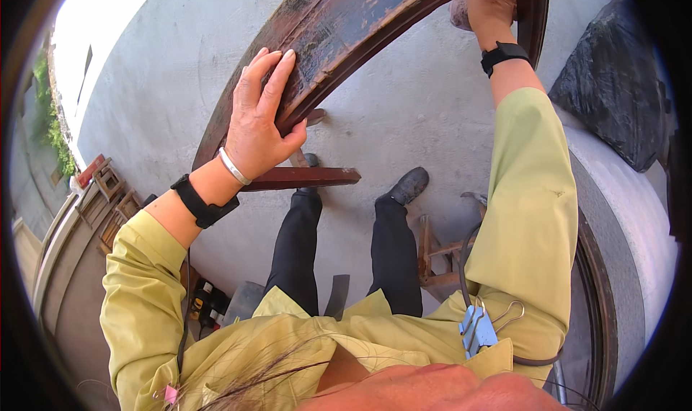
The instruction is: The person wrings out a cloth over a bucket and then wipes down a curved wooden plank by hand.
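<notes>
Across the top stretches a dark red-brown wooden furniture piece (357, 27), bent by the lens, its paint scuffed along the inner edge. My left hand (262, 108) rests on its lower left part, fingers extended over the face and thumb by the inner edge. A red-brown wooden bar (305, 178), probably a leg, juts out below that wrist. My right hand (493, 3) is closed around a pinkish pad or cloth (460, 14), beside a dark upright wooden part (532, 27). The fingers of this hand are partly cut off by the frame's top, so the pad's contact is unclear.
Black plastic sheeting (611, 87) covers something at right. A small wooden stool (427, 254) stands by my right leg, near a metal tool head (474, 196). Wooden stools (113, 195) sit far left, with a yellow-and-black tool (203, 300) lower down. A cable (466, 259) hangs from my clothing.
</notes>
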### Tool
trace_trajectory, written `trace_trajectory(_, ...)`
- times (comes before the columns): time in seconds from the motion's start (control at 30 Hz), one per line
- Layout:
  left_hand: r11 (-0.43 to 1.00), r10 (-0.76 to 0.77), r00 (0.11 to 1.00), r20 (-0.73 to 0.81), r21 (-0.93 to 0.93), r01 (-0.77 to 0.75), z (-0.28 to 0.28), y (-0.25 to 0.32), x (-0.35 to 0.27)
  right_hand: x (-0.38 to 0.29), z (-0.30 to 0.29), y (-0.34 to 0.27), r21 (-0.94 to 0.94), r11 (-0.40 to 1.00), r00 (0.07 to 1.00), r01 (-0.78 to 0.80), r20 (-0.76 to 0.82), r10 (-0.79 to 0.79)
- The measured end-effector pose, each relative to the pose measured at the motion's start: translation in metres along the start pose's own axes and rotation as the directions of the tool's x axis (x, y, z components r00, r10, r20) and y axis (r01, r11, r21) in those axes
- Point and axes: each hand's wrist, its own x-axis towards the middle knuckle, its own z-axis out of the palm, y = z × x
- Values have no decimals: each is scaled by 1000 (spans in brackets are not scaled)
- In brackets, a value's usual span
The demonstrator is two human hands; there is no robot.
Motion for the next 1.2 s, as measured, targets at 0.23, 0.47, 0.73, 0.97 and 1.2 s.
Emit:
trace_trajectory(0.23, 1000, -26, 1000, -11, 3, 26, 5, 3, -5, -34, -64, 5, 122, 988, 992, 95, 73, -105)
trace_trajectory(0.47, 1000, -14, 1000, 0, 22, 14, 2, 0, -3, -1, -78, -25, 708, 639, 812, 301, -542, 217)
trace_trajectory(0.73, 999, 54, 998, -22, -3, -54, 3, -12, 7, 18, -22, -30, 716, 693, 859, 91, -409, 309)
trace_trajectory(0.97, 1000, -18, 1000, -13, -6, 18, 0, -21, 0, -40, -68, -18, 703, 653, 958, 283, -245, -151)
trace_trajectory(1.2, 999, 32, 999, 10, -4, -32, 1, -5, 4, 18, -77, -13, 817, 471, 861, 332, -467, 203)
